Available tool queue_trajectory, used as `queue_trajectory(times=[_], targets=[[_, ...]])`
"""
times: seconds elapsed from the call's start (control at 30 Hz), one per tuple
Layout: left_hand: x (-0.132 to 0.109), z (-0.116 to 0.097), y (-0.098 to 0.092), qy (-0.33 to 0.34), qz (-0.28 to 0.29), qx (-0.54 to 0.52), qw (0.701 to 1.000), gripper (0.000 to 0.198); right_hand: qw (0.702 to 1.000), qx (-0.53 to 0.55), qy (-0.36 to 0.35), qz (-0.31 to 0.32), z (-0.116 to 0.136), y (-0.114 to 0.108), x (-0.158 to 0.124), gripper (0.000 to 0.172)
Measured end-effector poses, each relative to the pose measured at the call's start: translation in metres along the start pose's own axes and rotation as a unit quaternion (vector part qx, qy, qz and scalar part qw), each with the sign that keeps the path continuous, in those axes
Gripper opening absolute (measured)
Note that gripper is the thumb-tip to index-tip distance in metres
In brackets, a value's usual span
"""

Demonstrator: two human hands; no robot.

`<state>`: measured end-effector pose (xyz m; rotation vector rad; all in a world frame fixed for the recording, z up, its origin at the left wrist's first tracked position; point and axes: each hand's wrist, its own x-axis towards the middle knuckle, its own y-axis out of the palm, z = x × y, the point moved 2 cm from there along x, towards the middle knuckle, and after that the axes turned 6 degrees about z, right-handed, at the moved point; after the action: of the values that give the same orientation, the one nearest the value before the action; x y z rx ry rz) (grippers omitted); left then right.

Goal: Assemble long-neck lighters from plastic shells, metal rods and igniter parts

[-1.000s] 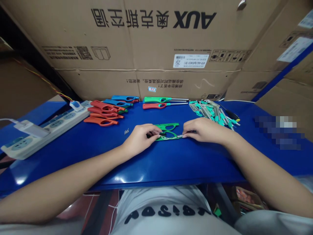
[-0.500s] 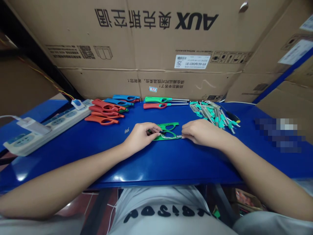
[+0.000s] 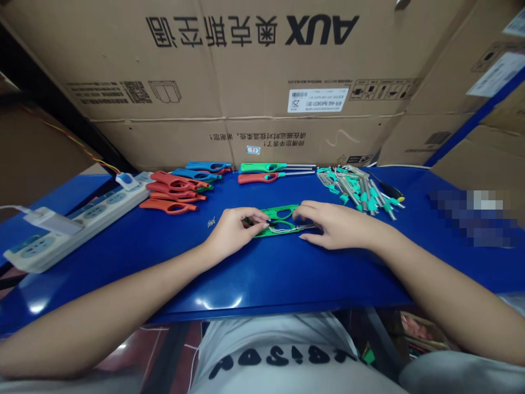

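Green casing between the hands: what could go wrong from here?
1. The thin white wires curve loose over the nearer half of the green casing; they could snag or get pinched.
2. The right hand has thumb and index finger parted around the metal piece, which might shift.
3. Small loose metal bits lie near the left hand; a brush could scatter them.

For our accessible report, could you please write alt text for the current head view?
A left hand holds a wired green handle half on a blue table; the open right hand is around a metal piece. Behind lie coloured handles, left, and metal parts, right.
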<state>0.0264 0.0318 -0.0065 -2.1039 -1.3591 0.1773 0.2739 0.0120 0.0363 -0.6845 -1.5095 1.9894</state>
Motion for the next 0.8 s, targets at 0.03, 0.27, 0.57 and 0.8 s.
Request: queue_trajectory(times=[0.03,0.27,0.57,0.8], targets=[[0.0,0.0,0.0,0.0,0.0,-0.002,1.0,0.018,1.0,0.02,-0.007,-0.008,0.002,0.002,0.001,0.031],[-0.001,-0.001,0.001,-0.005,-0.006,-0.052,0.999,0.023,0.994,0.077,-0.046,-0.055,0.012,0.025,0.018,0.018],[-0.001,-0.008,-0.001,-0.044,-0.008,-0.128,0.991,0.028,0.988,0.129,-0.001,-0.083,0.009,0.031,0.024,0.006],[0.0,-0.01,-0.001,-0.082,-0.006,-0.173,0.982,0.029,0.967,0.242,0.003,-0.082,0.004,0.031,0.03,0.01]])
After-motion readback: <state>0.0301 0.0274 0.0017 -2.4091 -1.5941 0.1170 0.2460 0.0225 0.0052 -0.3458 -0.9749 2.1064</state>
